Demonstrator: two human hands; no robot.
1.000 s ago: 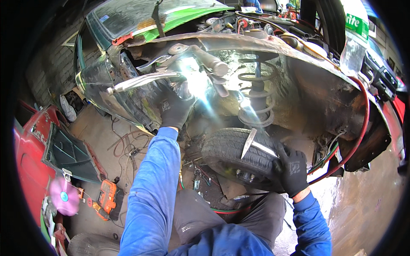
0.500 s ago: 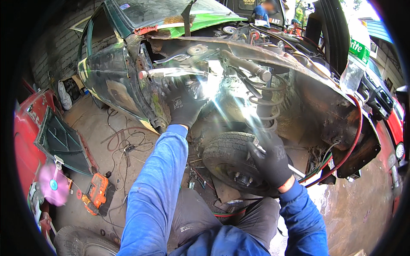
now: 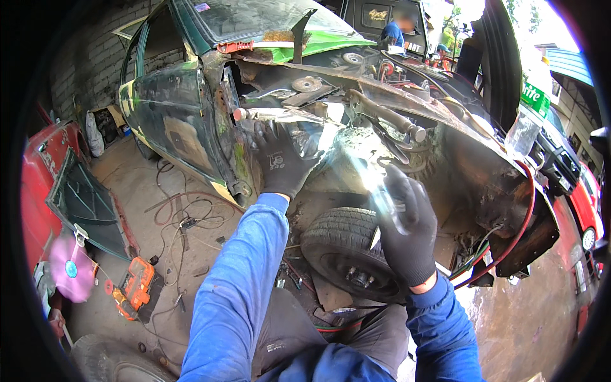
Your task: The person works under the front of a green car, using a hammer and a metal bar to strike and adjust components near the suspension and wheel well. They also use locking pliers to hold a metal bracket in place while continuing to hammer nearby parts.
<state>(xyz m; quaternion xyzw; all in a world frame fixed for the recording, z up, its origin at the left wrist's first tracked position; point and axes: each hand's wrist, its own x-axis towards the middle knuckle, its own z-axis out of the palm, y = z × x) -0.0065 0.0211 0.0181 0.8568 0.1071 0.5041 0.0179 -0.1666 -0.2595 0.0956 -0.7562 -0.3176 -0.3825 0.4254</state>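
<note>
My left hand (image 3: 284, 160), in a dark work glove, lies open with fingers spread against the bare inner metal of the stripped car's wheel well (image 3: 344, 146). My gloved right hand (image 3: 410, 223) is raised above the wheel and curled round something. Only a small pale piece shows below its fingers; bright glare hides the rest, so its kind cannot be made out. Beneath that hand is a tyre on its wheel (image 3: 347, 245). Along the upper edge of the wheel well, above my left hand, lies a silvery bar with a red end (image 3: 273, 115).
A red hose (image 3: 525, 210) hangs over the fender at right, near a clear plastic bottle (image 3: 525, 130). Cables (image 3: 184, 219) trail across the floor at left, beside an orange tool case (image 3: 141, 288) and a spinning pink fan (image 3: 71, 269). A person (image 3: 394, 32) is behind the car.
My right hand has risen from beside the tyre toward the wheel well, and its bright glare has shifted. My left hand stays against the metal. The whole view has shifted slightly.
</note>
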